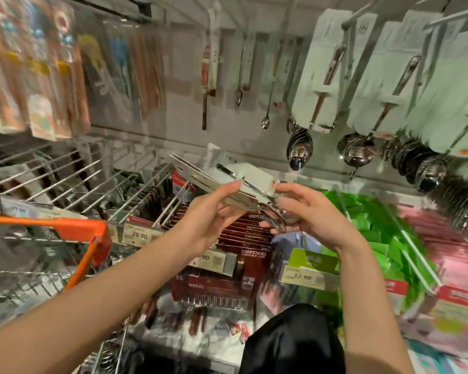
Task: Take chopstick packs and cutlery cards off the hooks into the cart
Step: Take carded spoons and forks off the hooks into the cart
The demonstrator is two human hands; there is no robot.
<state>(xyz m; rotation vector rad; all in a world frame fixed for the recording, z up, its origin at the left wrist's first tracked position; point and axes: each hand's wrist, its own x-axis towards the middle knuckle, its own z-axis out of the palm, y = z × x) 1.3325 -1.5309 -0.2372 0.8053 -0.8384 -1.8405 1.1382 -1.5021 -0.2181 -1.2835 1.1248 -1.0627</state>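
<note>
Stack of pale cutlery cards (229, 179), spoons attached, held level between both hands above the lower hooks. Left hand (214, 217) at the stack's near left edge: thumb over the top card, fingers curled underneath, clamped on the stack. Right hand (308, 211) at the stack's right end: thumb tip touching the corner of the top card, fingers bent loosely around the spoon bowls (277, 221) that project below the cards; whether those fingers press the metal cannot be told. Directly beneath the fingers, dark red chopstick packs (254, 238) hanging in a row on a hook, with price tags (303, 275) just in front. To the right of the right hand's fingers, green packs (362, 222) and pink packs (449, 238). Above and to the right of the fingers, further cutlery cards on hooks (368, 85), spoon bowls clustered at their lower ends. To the left of the left hand's fingers, wire cart (52, 179) with orange handle (65, 225). Far upper left, blurred hanging packs (38, 76).
</note>
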